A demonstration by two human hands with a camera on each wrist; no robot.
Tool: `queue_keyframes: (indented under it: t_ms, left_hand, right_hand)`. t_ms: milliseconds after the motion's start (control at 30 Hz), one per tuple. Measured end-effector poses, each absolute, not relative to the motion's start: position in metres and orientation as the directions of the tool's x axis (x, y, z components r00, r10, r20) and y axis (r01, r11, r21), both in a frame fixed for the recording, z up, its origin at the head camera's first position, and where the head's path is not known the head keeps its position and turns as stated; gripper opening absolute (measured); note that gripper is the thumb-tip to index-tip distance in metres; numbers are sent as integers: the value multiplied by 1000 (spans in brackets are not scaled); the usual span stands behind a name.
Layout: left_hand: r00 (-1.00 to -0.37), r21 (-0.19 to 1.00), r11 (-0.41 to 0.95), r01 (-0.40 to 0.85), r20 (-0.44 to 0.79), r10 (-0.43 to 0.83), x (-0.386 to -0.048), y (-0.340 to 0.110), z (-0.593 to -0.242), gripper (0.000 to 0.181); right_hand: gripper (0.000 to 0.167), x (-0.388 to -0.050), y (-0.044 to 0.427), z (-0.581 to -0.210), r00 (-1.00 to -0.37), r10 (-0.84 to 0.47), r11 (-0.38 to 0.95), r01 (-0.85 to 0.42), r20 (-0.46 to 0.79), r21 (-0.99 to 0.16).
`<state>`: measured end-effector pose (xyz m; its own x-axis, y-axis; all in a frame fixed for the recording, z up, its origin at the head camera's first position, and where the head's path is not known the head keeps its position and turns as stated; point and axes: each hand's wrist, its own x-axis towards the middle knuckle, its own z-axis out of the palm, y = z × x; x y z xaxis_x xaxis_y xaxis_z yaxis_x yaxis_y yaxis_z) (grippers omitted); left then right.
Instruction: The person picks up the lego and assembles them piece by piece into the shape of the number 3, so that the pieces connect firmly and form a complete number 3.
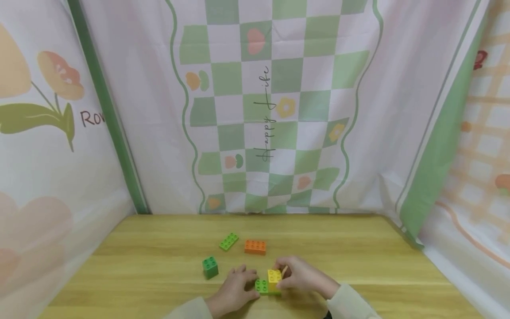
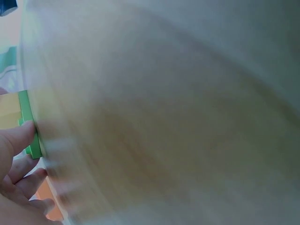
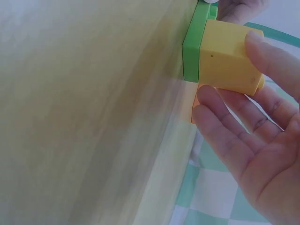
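Note:
A yellow block [image 1: 274, 277] sits on the right end of a light green flat brick [image 1: 261, 286] near the table's front. My right hand [image 1: 303, 278] pinches the yellow block between thumb and fingers, as the right wrist view shows with the block [image 3: 230, 56] standing against the green brick [image 3: 192, 51]. From the left, my left hand [image 1: 236, 290] holds the other end of the green brick; in the left wrist view its thumb and a finger lie on that brick [image 2: 27, 105]. The studs on the green brick's left half are bare.
On the wooden table [image 1: 139, 266] a dark green block [image 1: 210, 267] stands left of my left hand. Farther back lie another light green brick [image 1: 229, 241] and an orange brick [image 1: 255, 247]. Patterned curtains [image 1: 271, 133] hang behind and at both sides.

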<state>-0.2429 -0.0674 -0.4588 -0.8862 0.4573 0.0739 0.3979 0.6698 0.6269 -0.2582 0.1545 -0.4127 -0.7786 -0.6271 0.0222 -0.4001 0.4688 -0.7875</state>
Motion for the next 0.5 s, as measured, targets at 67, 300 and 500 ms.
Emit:
queue_keyframes:
  t_ms: [67, 300, 500]
  left_hand:
    - [-886, 634, 665, 394, 70, 458, -243, -68, -459, 41]
    - [-886, 634, 664, 396, 76, 457, -242, -67, -459, 40]
    - [-888, 622, 673, 400, 80, 453, -242, -67, -457, 40]
  right_hand:
    - [23, -258, 155, -414, -780, -625, 461, -402, 32, -791]
    - [25, -258, 158, -418, -775, -628, 443, -427, 67, -789]
    - [25, -260, 158, -416, -764, -644, 432, -412, 45, -802]
